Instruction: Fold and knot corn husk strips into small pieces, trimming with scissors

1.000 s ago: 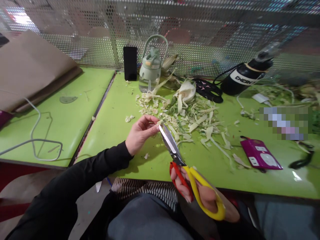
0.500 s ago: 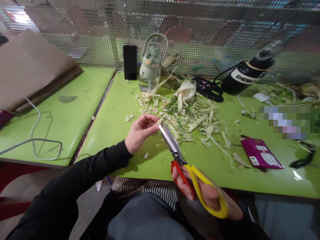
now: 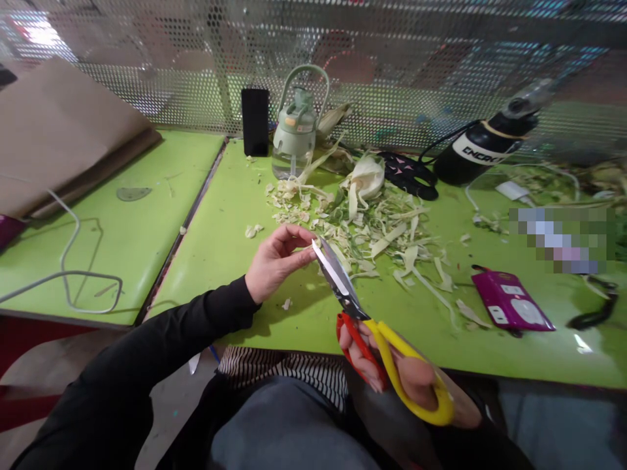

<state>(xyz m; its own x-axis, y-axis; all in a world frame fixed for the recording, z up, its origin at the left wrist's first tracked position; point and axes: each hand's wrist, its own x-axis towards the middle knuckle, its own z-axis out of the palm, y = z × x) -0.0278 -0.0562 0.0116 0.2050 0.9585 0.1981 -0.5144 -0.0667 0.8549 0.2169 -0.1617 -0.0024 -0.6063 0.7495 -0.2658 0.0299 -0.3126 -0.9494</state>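
My right hand (image 3: 416,378) grips a pair of scissors (image 3: 337,277) with one red and one yellow handle, fingers and thumb through the loops. The blades point up and left, slightly apart at the tips. At those tips my left hand (image 3: 279,258) pinches a small pale piece of husk (image 3: 317,243), mostly hidden by the fingers and blades. Just beyond lies a heap of cut, pale green and cream husk strips (image 3: 362,228) on the green table (image 3: 220,241). A larger bunch of whitish husk (image 3: 367,176) rests on the heap's far side.
Behind the heap stand a pale green handled bottle (image 3: 295,137) and a black phone (image 3: 255,123). A dark bottle (image 3: 484,147) leans at the back right. A purple packet (image 3: 512,300) lies right, brown paper (image 3: 63,130) left. Perforated metal (image 3: 196,85) borders the far edge.
Both hands have shifted very slightly to the right along with the scissors. The pinched piece at the blade tips looks smaller or more covered. Everything else on the table stays put.
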